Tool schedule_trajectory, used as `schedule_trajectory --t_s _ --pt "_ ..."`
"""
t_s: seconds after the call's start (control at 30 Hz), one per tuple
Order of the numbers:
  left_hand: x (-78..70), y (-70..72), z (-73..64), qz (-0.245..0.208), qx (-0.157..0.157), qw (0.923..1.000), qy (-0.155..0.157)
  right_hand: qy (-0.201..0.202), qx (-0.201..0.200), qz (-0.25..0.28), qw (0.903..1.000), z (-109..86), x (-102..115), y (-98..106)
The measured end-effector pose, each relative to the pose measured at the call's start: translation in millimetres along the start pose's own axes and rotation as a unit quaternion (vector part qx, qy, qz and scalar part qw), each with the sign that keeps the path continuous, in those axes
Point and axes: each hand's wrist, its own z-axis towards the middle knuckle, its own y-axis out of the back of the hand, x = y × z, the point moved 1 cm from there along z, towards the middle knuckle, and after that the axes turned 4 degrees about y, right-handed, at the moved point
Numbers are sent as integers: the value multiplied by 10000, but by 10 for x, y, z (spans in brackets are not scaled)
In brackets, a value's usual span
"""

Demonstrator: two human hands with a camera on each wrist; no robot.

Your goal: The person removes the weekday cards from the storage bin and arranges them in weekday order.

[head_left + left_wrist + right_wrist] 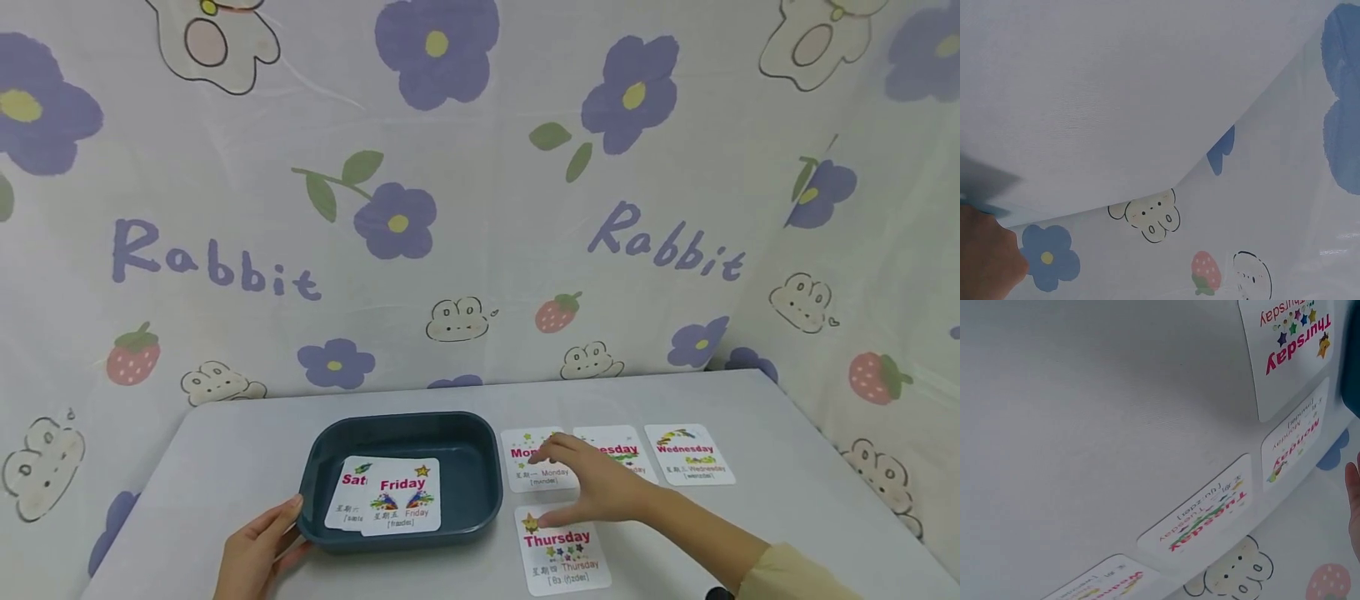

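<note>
A pale yellow, softly creased sleeve (795,577) ends partway up the right forearm (697,527); the slender-fingered right hand (596,482) is bare. The left hand (258,548) is bare too, slim and smooth-knuckled.

Open-topped tray (468,483), rim (497,479) between right hand (603,485) and Friday card (405,498)
</note>
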Motion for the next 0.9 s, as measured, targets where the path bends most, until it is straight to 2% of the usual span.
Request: schedule_trajectory --t_s 0.2,0.4,0.7,0.9 --pt "-4 -10 -2 46 26 10000 32 292 -29 73 9995 205 99 -36" --pt "-14 -24 -7 39 -49 10000 -26 657 61 251 9975 449 312 -65" --pt "-16 -28 -2 -4 -29 10000 -23 849 380 254 9953 747 604 -148" --pt "-27 2 -9 43 -55 10000 -16 911 465 92 9947 877 710 -199"
